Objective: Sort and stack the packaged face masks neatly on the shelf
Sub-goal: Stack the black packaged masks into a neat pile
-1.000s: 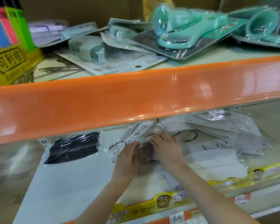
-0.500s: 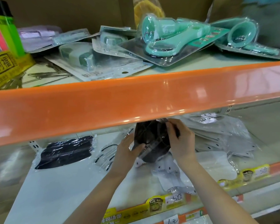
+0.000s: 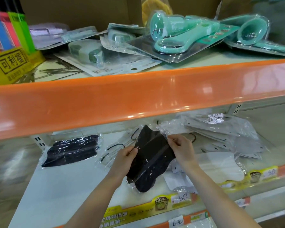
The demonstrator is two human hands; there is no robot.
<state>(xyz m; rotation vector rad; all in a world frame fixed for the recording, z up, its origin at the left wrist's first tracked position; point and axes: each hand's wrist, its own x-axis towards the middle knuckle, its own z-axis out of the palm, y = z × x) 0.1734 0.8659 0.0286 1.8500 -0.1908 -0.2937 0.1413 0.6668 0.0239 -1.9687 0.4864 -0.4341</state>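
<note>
Both hands hold a black packaged face mask (image 3: 149, 160) above the middle of the lower white shelf (image 3: 59, 186). My left hand (image 3: 124, 157) pinches its left edge and my right hand (image 3: 181, 148) pinches its upper right edge. A second black mask pack (image 3: 72, 149) lies flat on the shelf at the left. Clear packs with white masks and black ear loops (image 3: 120, 150) lie behind my left hand. A loose pile of white mask packs (image 3: 224, 134) fills the right side, and more white packs (image 3: 219, 168) lie under my right forearm.
The orange front edge of the upper shelf (image 3: 138, 96) overhangs the work area and hides the back of the lower shelf. On top lie teal blister-packed items (image 3: 179, 35) and a yellow display box (image 3: 11, 63). Price tags (image 3: 181, 199) line the lower shelf's front rail.
Both hands lifted a black mask pack from the pile at the shelf's middle and drew it forward and down. It now hangs slanted between them.
</note>
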